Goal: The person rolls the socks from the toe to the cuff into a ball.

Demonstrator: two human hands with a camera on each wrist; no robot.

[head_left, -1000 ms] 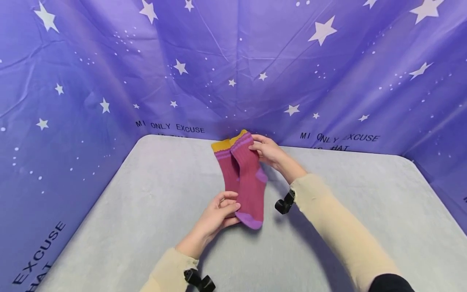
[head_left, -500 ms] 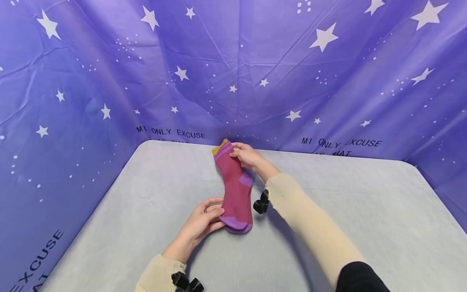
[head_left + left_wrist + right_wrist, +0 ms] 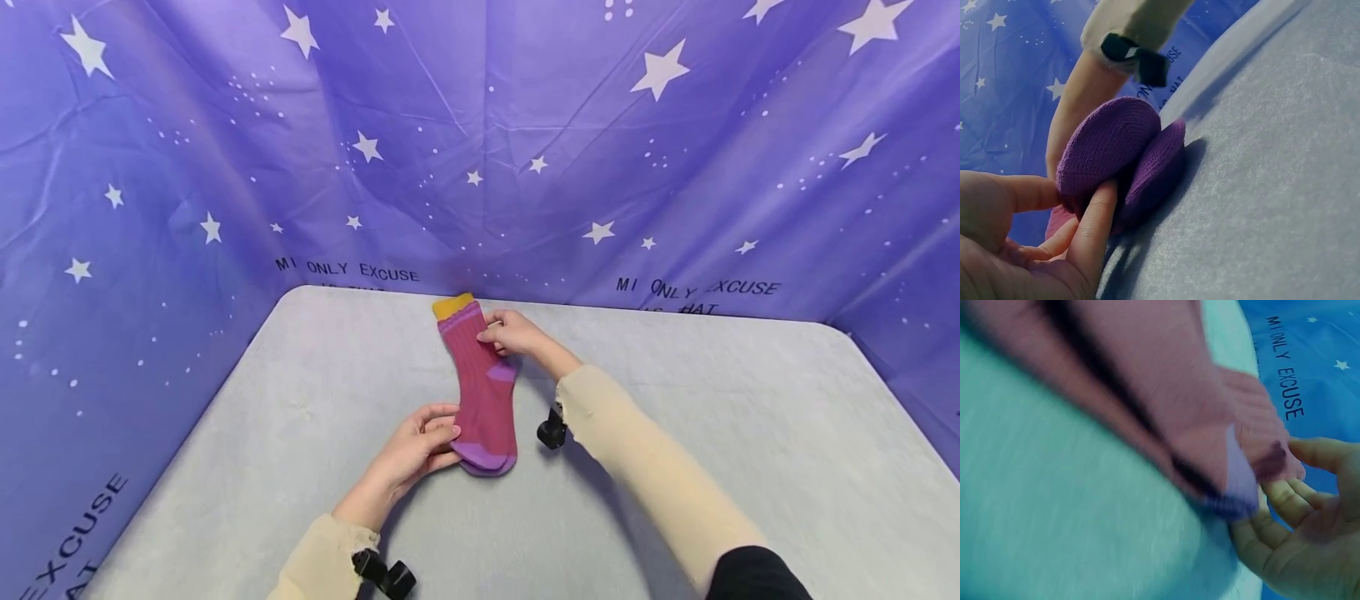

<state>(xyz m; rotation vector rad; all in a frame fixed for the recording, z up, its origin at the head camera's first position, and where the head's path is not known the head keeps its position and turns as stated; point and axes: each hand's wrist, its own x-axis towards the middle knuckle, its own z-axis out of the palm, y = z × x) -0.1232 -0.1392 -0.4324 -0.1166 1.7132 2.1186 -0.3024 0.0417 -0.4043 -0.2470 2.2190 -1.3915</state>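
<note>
Two maroon socks with purple heels and toes and yellow cuffs lie one over the other at the table's middle, toes toward me. The upper sock (image 3: pixel 480 408) covers nearly all of the lower sock (image 3: pixel 1159 167), whose purple toe peeks out beneath. My left hand (image 3: pixel 416 448) pinches the upper toe at its left edge; in the left wrist view one finger reaches between the two toes, which stand apart there. Below the cuff, my right hand (image 3: pixel 516 333) pinches the right edge of the upper sock's leg between thumb and fingers. Blur softens the socks in the right wrist view.
The pale grey table (image 3: pixel 300 400) extends around the socks on all sides. A purple star-printed cloth (image 3: pixel 570 133) hangs right behind its back edge and along both sides. Small black cameras (image 3: pixel 552 428) are strapped to the wrists.
The upper sock has shifted left from beside the lower one to on top of it. Its cuff, bunched half a second ago, now lies flatter. Both hands moved left with it.
</note>
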